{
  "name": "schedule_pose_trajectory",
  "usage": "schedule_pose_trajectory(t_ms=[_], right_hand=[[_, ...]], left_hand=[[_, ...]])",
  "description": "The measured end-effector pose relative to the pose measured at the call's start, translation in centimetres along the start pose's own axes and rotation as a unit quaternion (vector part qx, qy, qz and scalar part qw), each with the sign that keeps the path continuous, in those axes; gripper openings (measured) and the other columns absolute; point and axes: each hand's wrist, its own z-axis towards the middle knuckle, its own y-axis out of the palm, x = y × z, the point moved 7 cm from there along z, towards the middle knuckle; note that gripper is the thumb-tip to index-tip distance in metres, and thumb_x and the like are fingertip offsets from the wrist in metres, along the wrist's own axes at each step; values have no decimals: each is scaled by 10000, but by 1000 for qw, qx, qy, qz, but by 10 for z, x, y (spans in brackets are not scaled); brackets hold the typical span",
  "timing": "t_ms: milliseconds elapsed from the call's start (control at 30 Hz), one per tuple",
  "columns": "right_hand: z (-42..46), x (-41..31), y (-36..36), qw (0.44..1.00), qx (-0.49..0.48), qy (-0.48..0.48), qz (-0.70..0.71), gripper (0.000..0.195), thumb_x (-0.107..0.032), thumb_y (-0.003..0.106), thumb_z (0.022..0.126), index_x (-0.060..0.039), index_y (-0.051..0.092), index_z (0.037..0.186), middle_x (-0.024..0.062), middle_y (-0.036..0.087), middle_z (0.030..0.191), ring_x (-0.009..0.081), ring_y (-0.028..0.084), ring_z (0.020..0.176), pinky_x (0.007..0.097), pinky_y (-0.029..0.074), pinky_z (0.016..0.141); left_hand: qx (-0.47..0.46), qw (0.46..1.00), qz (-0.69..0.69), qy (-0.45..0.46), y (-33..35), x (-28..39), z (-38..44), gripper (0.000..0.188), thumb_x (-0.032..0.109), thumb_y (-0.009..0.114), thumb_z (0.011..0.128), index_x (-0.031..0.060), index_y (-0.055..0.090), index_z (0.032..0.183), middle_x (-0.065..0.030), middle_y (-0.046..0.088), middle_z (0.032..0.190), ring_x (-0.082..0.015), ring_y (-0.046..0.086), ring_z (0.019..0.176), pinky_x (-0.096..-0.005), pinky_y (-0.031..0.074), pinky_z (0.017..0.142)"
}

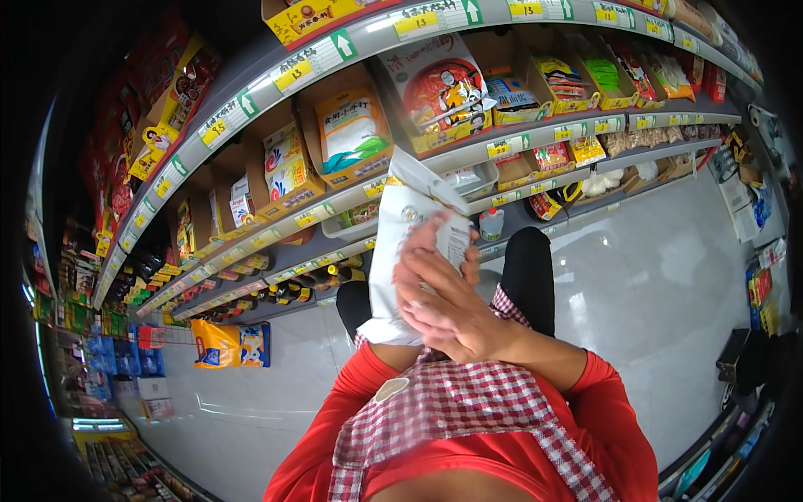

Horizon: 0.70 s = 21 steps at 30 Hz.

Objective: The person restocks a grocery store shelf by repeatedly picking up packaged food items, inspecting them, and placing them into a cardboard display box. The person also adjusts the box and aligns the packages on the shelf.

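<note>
A white packaged bag (389, 251) with printing on it is held upright before my chest, its top close to the shelf edge. My left hand (470, 265) supports it from behind; the fingertips curl around its right side, and the rest of that hand is hidden. Across the bag's front lies my right hand (448, 304), blurred, with its fingers spread over the surface. Beyond the bag's top, cardboard display boxes line the shelf, one with a baking soda bag (352, 132) and another with a large red-and-white food packet (442, 88).
Curved metal shelves (433, 169) with price tags stretch across the front. A clear bottle with a red cap (491, 224) stands low by my knee. On the tiled floor (621, 270), an orange-and-blue bag (231, 343) lies to the left. Goods line the right side.
</note>
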Motion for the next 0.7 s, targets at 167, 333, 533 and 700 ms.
schedule_pose_trajectory(t_ms=[167, 333, 533, 700], right_hand=[[17, 9, 2, 988, 36, 43, -141, 431, -165, 536, 869, 23, 483, 1253, 219, 370, 1385, 380, 318, 1316, 484, 238, 1074], [47, 41, -40, 971, 86, 77, -212, 375, -178, 455, 919, 28, 463, 1232, 210, 424, 1332, 381, 374, 1260, 448, 294, 1042], [21, 69, -52, 969, 103, 197, -103, 344, -194, 401, 945, 3, 478, 1217, 219, 469, 1280, 388, 442, 1181, 413, 346, 989], [-74, 128, -45, 904, 64, 421, 34, 322, -210, 391, 970, -29, 510, 1209, 162, 548, 1182, 334, 562, 1016, 364, 457, 816]], left_hand=[[-3, 998, -61, 2, 13, 7, -10, 581, 504, 423, 905, 29, 457, 1239, -153, 564, 1044, -246, 560, 796, -355, 465, 657], [-6, 996, -90, -2, 20, 17, -11, 614, 541, 392, 895, 19, 466, 1211, -165, 558, 985, -250, 538, 731, -337, 436, 588], [-11, 991, -123, -57, 16, 23, -11, 667, 581, 360, 886, -8, 473, 1178, -185, 549, 935, -246, 508, 665, -320, 403, 519], [74, 996, 41, 26, -3, 66, 0, 726, 581, 411, 865, -91, 457, 1136, -192, 543, 902, -228, 519, 656, -276, 415, 484]])
